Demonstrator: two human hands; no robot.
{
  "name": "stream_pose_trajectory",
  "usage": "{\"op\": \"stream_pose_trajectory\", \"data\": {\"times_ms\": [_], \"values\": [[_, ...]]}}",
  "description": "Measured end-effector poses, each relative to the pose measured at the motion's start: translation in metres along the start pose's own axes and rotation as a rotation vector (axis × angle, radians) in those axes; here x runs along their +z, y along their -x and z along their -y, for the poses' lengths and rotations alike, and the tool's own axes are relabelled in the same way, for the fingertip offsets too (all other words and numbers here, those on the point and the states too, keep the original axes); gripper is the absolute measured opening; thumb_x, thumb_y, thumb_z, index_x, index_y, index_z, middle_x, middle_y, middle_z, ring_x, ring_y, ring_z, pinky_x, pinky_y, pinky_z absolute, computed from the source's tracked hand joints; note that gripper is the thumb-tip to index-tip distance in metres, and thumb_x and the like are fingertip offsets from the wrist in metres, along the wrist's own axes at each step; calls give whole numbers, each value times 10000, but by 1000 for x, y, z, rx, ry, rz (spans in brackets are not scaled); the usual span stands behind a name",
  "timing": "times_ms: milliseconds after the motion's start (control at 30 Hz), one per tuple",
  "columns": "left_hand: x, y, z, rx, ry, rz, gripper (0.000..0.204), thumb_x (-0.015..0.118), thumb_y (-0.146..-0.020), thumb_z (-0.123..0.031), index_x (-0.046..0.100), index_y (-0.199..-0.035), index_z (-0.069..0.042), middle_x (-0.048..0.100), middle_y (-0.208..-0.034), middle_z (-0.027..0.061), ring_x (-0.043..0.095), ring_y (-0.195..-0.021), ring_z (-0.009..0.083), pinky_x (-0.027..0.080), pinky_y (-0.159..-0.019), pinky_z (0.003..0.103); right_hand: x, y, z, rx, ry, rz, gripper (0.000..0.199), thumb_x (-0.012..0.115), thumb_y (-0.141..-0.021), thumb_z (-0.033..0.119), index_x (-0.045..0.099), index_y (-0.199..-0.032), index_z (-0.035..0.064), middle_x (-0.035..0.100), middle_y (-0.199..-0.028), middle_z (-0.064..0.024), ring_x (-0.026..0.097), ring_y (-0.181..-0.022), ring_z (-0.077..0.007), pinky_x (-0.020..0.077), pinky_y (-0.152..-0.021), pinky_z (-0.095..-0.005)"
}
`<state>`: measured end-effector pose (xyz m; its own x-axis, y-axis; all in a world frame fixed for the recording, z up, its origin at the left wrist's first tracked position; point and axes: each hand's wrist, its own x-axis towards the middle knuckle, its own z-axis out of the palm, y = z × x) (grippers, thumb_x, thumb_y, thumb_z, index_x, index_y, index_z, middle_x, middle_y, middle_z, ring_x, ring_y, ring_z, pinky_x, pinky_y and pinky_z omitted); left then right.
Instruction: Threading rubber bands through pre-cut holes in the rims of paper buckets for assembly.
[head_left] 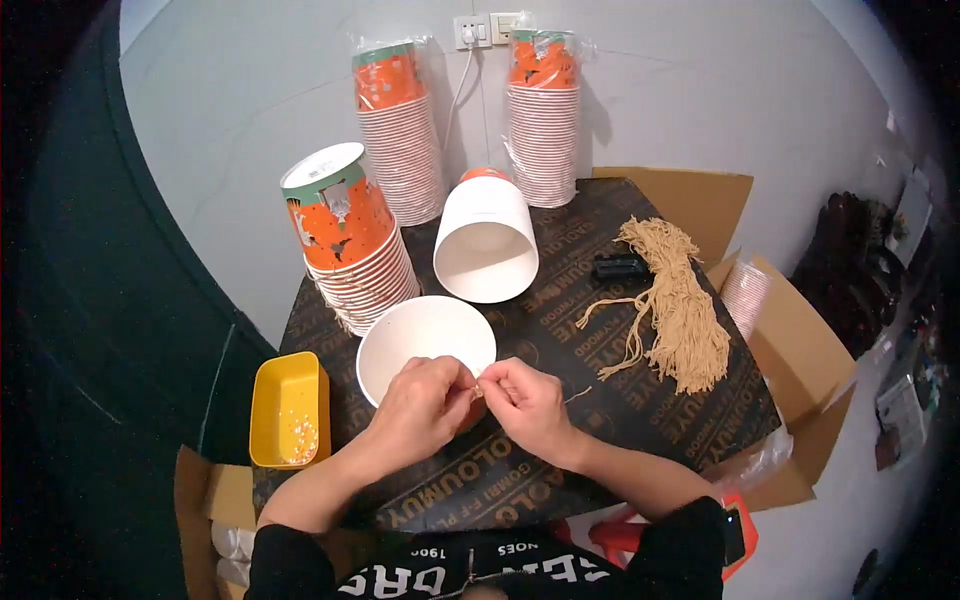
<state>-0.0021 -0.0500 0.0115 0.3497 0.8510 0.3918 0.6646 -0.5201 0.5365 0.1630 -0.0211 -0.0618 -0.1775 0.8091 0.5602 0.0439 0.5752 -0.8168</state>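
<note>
Close together at the near rim of a white-lined paper bucket (420,325), my left hand (415,408) and my right hand (530,405) are both closed in a pinch. Between the fingertips is a thin tan cord, whose loose end (580,394) sticks out past my right hand. The bucket tilts with its mouth upward, and my hands cover part of its near side. Whether the cord passes through the bucket's wall is hidden by my fingers. A bundle of tan cords (680,320) lies to the right on the dark printed tabletop (560,460).
Behind the bucket, another white bucket (487,240) lies on its side. An orange-patterned bucket stack (345,230) leans at left; two plastic-wrapped stacks (400,140) stand by the wall. A yellow tray (275,400) holds small white pieces. A black object (620,267) touches the cords. Cardboard boxes (800,350) flank the table.
</note>
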Motion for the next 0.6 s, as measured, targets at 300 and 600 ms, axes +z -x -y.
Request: {"op": "stream_pose_trajectory", "data": {"times_ms": [300,600], "values": [[2,0,2,-13,23,-19,82,671,-807,-39,601,-819,3,645,-769,165,606,-742,345,493,-669,418,-9,-3,11,-252,144,42,121,649,-823,-33,637,-942,-12,570,-720,-91,513,-538,-129,400,-488,-270],[1,-1,0,-64,102,-23,84,666,-819,-23,593,-839,14,648,-775,178,639,-736,331,510,-646,395,-8,-3,13,-160,138,70,79,647,-833,6,634,-910,0,598,-771,-114,598,-614,-209,460,-536,-313]]}}
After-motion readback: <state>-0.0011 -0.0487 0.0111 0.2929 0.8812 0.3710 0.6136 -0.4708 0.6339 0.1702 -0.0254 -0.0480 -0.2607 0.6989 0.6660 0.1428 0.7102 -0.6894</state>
